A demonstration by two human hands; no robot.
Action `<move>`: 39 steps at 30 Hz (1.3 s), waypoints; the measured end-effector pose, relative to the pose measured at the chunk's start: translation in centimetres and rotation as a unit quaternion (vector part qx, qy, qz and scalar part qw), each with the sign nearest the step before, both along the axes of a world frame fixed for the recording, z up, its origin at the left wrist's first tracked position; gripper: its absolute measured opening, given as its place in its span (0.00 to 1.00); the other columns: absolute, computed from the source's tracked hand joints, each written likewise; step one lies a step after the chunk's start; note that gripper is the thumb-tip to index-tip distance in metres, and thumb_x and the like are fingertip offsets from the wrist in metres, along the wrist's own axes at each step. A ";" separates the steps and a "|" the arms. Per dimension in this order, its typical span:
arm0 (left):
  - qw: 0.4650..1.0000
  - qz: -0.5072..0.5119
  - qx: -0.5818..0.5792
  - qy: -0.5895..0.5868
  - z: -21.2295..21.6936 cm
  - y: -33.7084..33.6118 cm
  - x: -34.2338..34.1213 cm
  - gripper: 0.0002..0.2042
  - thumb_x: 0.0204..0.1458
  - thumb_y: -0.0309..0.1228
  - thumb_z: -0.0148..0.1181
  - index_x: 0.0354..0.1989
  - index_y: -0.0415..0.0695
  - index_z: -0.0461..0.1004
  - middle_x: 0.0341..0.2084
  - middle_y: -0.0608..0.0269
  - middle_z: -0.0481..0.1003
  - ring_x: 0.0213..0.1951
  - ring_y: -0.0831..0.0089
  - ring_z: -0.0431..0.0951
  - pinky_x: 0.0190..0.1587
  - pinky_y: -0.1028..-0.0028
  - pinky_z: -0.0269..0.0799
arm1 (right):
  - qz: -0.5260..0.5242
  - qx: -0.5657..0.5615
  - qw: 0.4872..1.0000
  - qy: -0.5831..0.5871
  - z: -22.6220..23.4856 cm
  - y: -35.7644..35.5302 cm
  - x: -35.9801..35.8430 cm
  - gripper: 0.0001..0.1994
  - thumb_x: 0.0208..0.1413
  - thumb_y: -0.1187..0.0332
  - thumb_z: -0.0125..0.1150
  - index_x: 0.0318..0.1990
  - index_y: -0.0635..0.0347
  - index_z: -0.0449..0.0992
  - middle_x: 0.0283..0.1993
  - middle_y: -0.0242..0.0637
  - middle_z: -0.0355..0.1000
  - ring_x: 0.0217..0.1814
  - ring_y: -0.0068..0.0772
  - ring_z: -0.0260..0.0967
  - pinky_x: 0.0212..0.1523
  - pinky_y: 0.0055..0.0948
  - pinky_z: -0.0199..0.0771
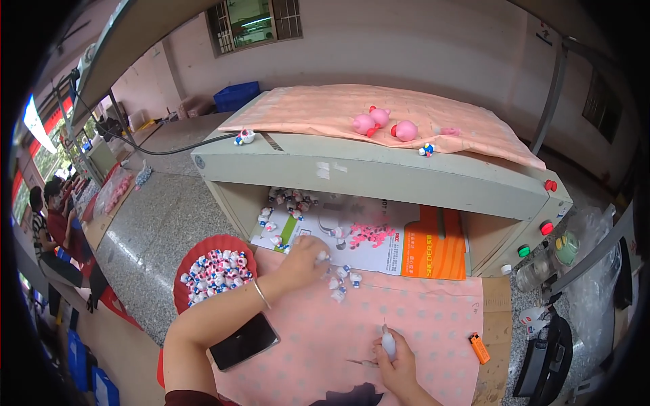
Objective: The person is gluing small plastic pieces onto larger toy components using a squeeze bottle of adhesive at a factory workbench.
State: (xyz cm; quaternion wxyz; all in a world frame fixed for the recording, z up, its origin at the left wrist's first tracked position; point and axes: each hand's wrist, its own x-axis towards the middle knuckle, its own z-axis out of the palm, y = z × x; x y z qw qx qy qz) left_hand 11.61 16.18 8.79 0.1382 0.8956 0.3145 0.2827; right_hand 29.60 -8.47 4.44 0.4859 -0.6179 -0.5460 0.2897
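Left hand [302, 260]: fingers pinch a small white figurine [323, 258]; loose figurines [338, 295] lie near these fingertips. Right hand [398, 360]: fingers wrapped around a needle-tipped bottle [388, 344].

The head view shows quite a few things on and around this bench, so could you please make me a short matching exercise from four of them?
Column one
1. Thin-tipped squeeze bottle
2. Smartphone
3. Red fluted bowl
4. Round pink figurines

Column two
A. Lying on the peach cloth that covers the top of the box-shaped cabinet
B. Full of small white-and-blue figurines
C. Held in the right hand
D. Black, with a dark screen

Right pairs: 1-C, 2-D, 3-B, 4-A
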 end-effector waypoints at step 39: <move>0.986 0.064 -0.028 0.152 2.3 -1.9 -6.1 0.14 0.44 0.30 0.49 0.40 0.40 0.67 0.37 0.47 0.67 0.42 0.53 0.67 0.46 0.64 0.64 | -0.076 -0.054 0.990 0.105 0.6 -0.7 -5.9 0.17 0.49 0.70 0.53 0.47 0.66 0.64 0.36 0.42 0.69 0.38 0.28 0.67 0.39 0.25 0.66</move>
